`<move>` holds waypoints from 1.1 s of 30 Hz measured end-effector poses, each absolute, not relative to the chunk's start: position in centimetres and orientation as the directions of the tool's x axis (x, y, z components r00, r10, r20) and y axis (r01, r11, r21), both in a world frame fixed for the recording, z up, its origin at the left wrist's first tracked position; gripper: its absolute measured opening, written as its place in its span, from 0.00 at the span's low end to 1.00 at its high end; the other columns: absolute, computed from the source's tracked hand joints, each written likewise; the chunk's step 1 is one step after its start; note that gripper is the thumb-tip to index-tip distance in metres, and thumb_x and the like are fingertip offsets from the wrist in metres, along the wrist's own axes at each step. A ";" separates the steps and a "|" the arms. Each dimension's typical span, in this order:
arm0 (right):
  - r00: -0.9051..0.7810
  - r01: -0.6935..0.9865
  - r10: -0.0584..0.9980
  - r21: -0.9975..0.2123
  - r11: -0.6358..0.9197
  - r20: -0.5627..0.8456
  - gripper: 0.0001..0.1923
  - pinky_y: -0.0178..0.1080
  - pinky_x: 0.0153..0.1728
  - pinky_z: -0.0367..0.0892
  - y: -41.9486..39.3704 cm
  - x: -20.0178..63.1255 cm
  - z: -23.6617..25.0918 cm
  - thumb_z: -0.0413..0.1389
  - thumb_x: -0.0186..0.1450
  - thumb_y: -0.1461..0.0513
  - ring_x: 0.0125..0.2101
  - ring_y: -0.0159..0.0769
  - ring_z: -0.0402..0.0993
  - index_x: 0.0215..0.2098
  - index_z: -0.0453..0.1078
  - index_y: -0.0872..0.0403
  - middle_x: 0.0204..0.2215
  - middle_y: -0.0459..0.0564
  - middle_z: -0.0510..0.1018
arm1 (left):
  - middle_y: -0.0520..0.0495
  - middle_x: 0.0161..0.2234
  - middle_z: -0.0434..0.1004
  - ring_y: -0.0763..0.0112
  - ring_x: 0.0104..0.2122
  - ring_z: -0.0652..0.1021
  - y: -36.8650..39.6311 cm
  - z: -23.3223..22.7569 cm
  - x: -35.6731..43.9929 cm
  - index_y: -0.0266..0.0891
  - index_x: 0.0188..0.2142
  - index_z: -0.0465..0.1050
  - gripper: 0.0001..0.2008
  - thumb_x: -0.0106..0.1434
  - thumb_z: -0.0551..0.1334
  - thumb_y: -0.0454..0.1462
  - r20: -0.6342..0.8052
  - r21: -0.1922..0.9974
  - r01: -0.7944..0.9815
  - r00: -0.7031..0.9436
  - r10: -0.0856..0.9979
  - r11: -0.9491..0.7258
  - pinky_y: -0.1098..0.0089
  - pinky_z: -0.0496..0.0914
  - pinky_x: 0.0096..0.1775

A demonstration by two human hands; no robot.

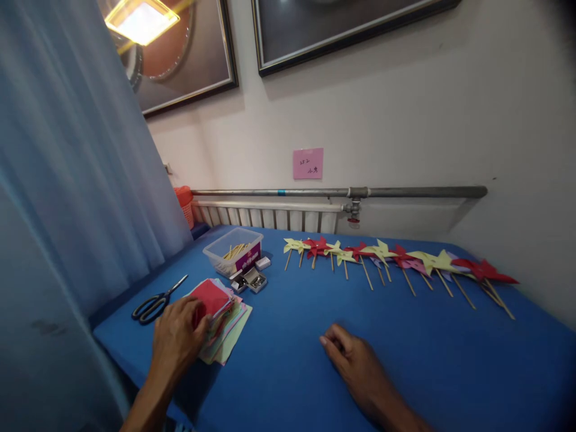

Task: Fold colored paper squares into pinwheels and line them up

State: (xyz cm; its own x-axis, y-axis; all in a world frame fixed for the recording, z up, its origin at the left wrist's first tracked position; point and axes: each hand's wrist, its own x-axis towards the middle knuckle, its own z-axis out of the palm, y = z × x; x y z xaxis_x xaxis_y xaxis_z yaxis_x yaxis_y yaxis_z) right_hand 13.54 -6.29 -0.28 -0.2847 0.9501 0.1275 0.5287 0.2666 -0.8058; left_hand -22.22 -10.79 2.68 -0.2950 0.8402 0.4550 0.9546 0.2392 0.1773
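The left hand lies with fingers loosely curled on the near-left edge of a stack of coloured paper squares, its thumb and fingertips touching the red top sheet; whether a sheet is actually pinched cannot be told. The stack sits in the lower left of the frame on the blue tablecloth. Its top sheet is red, and beneath it pink, yellow and pale green edges fan out unevenly. The sheets lie flat, turned diamond-wise, the fanned pile stretching from upper left down to lower right.

The right hand rests palm down on bare cloth in the lower middle, fingers bent under and closed on nothing, well apart from the stack.

Just left of the stack lie black-handled scissors, blades pointing up and right. Above the stack stand small open boxes of metal pins, and behind them a clear plastic tub of wooden sticks. Across the upper right of the table runs a row of finished paper pinwheels, yellow, red and pink, their sticks pointing toward the near edge. A pink note is stuck on the wall above a grey pipe.
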 end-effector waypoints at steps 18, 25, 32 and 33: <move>-0.295 0.531 0.948 -0.805 0.266 0.118 0.16 0.34 0.25 0.52 -5.9 13.7 -1.3 0.46 0.69 0.52 0.22 0.31 0.57 0.26 0.59 0.50 0.19 0.39 0.61 | 0.40 0.51 0.79 0.53 0.51 0.75 -9.9 2.9 -22.3 0.40 0.45 0.79 0.17 0.63 0.60 0.46 0.389 0.121 0.981 -0.189 0.902 0.153 0.58 0.67 0.51; -0.291 0.532 0.948 -0.801 0.273 0.129 0.16 0.34 0.26 0.53 -5.9 13.7 -1.2 0.47 0.69 0.52 0.22 0.32 0.59 0.27 0.61 0.50 0.19 0.40 0.63 | 0.43 0.46 0.81 0.57 0.46 0.77 -9.6 2.8 -22.5 0.42 0.39 0.81 0.16 0.65 0.57 0.46 0.380 0.186 0.980 -0.136 0.915 0.069 0.62 0.67 0.50; -0.287 0.521 0.951 -0.814 0.259 0.118 0.16 0.34 0.25 0.52 -6.0 13.7 -1.1 0.48 0.69 0.53 0.22 0.31 0.57 0.26 0.60 0.50 0.19 0.39 0.62 | 0.44 0.35 0.81 0.59 0.38 0.78 -9.8 3.4 -22.0 0.41 0.32 0.80 0.20 0.68 0.50 0.44 0.370 0.179 0.980 -0.150 0.917 0.088 0.64 0.67 0.42; -0.286 0.515 0.951 -0.817 0.258 0.120 0.15 0.34 0.25 0.52 -6.0 13.7 -1.1 0.48 0.69 0.53 0.22 0.31 0.57 0.26 0.61 0.51 0.19 0.39 0.62 | 0.44 0.33 0.81 0.60 0.36 0.78 -9.8 3.4 -21.9 0.41 0.30 0.79 0.20 0.68 0.50 0.44 0.374 0.187 0.977 -0.169 0.912 0.104 0.65 0.67 0.39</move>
State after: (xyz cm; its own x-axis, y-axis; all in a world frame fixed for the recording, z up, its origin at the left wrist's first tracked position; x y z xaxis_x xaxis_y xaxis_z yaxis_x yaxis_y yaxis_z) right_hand 13.67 -6.01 -1.08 -0.2862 0.9506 0.1202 0.5153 0.2585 -0.8171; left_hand -21.94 -9.82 3.35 -0.1687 0.9119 0.3741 0.9769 0.1040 0.1869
